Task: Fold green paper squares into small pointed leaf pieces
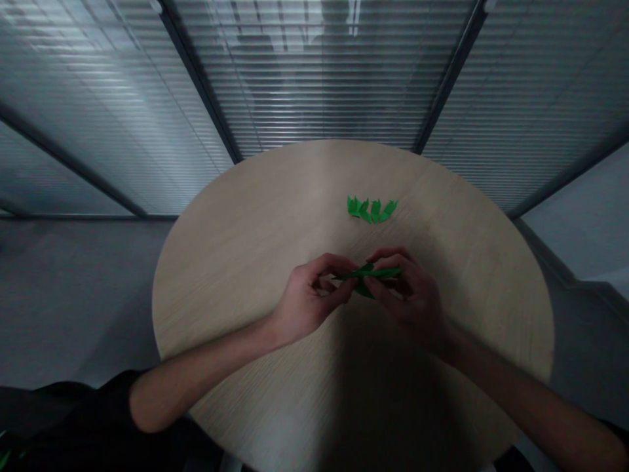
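Note:
Between my two hands is a small green folded piece (364, 270), thin and pointed, that looks like folded paper. My left hand (307, 298) pinches its left end between thumb and fingers. My right hand (415, 298) grips the right part, with the thumb in front and the fingers curled behind. The fingers cover some of the piece, so its full shape is hidden. Beyond my hands, several similar green folded pieces (376, 212) lie side by side in a short row on the table.
The round wooden table (236, 262) fills the middle of the view, with my shadow falling across its near side. Behind it rise glass panels with blinds (324, 85), divided by dark frames. Grey floor (73, 288) shows at the left.

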A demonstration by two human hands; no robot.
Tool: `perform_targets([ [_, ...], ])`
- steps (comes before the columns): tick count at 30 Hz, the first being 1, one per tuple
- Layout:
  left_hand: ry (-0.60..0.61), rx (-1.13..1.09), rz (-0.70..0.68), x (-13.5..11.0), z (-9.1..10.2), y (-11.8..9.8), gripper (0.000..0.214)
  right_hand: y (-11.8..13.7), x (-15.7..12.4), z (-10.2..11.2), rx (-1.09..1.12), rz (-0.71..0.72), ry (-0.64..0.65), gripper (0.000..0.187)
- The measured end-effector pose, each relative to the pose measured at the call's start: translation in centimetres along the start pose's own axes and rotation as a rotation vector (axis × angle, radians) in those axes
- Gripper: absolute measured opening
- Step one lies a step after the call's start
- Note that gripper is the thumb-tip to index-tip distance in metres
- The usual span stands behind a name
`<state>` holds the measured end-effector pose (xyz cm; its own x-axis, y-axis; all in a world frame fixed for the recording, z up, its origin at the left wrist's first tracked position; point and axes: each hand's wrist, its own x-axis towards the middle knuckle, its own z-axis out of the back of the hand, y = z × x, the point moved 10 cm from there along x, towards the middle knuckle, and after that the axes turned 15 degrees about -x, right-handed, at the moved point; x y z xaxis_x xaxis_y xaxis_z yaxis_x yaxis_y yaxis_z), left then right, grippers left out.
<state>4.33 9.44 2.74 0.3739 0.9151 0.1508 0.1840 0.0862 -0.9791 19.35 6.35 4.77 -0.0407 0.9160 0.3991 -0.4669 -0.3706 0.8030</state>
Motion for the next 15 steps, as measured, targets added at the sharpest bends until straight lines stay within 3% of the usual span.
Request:
perform_targets([
  [5, 0.030, 0.007, 0.026, -0.06, -0.33, 0.37, 0.022, -0.02, -0.12, -0.29, 0.009, 0.008, 0.002, 0.010],
  [15, 0.037, 0.048, -0.066, -0.20, -0.32, -0.41, 0.017, 0.12, -0.15, -0.12, 0.039, -0.003, -0.007, 0.012],
])
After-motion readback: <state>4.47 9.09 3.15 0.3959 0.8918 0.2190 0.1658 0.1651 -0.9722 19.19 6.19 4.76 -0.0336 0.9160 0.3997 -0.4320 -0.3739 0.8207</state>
